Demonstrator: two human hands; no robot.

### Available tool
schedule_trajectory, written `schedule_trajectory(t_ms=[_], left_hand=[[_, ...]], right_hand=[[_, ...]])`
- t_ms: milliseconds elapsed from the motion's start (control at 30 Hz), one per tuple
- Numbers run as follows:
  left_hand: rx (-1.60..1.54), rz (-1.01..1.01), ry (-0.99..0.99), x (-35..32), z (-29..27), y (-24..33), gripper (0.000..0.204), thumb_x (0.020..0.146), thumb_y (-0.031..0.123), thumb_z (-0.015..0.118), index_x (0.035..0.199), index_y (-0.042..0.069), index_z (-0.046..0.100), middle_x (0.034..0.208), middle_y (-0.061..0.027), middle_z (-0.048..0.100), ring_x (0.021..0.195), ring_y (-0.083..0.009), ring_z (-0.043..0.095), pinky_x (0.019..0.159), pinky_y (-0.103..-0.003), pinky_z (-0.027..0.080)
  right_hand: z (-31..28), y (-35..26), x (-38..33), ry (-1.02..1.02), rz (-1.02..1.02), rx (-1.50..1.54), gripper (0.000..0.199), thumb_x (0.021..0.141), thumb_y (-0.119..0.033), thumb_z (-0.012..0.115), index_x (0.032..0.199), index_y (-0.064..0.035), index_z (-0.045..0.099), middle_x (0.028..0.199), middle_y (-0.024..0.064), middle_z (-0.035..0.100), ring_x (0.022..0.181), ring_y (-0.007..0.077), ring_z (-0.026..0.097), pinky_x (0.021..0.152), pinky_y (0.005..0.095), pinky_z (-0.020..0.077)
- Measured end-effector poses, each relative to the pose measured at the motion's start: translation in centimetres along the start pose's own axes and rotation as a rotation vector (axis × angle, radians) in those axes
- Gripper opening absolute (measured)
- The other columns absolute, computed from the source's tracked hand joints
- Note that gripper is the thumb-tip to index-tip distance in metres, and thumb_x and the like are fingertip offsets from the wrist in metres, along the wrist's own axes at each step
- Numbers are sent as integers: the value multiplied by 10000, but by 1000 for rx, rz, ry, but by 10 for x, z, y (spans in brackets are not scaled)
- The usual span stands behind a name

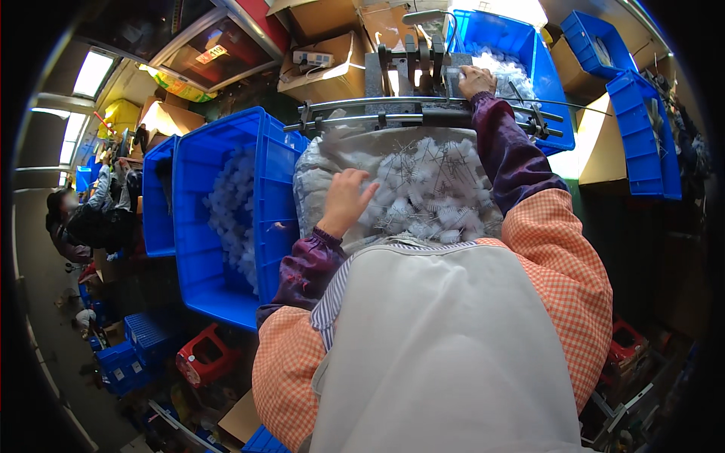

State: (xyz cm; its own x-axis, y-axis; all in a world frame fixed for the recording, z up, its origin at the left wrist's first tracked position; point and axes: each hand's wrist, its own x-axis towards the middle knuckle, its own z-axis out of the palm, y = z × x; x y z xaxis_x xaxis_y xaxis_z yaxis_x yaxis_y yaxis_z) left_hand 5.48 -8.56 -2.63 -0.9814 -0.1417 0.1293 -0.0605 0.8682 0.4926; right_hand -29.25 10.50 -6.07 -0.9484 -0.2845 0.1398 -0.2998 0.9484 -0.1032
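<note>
My left hand (347,202) is held over the left side of a pale cloth (311,177), its fingers apart and nothing in them. Spread on that cloth are many small white translucent plastic pieces (453,215), mixed with thin metal pins (415,167). My right hand (477,81) reaches far forward to the right end of a metal bench machine (411,68). Its fingers are bent down on a part there, and what they grip is hidden. Two horizontal steel rods (362,119) run along the near side of the machine.
A large blue crate (219,291) holding white pieces stands at my left. Another blue crate (547,68) with white pieces is behind the machine at right. Cardboard boxes (332,79) stand at the back; a red stool (204,355) is lower left. Another person (98,219) sits far left.
</note>
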Motion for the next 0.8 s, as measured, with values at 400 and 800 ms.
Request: schedule_trajectory(t_ms=[400,800], left_hand=[[57,-221,-331,-7,16,-25,345,735,257,653,996,40,589,1001,-180,554,892,-356,570,767,-419,461],[-136,-111,-293,-12,11,-34,284,737,129,589,985,-8,577,947,-211,609,927,-348,571,811,-392,442]], right_hand=[[5,10,-6,140,-197,253,286,801,-340,559,1071,-247,584,1054,-8,615,1042,214,513,912,420,278],[1,4,0,-34,-144,205,292,814,-376,555,1082,-265,589,1037,-22,632,1053,208,511,931,445,238]])
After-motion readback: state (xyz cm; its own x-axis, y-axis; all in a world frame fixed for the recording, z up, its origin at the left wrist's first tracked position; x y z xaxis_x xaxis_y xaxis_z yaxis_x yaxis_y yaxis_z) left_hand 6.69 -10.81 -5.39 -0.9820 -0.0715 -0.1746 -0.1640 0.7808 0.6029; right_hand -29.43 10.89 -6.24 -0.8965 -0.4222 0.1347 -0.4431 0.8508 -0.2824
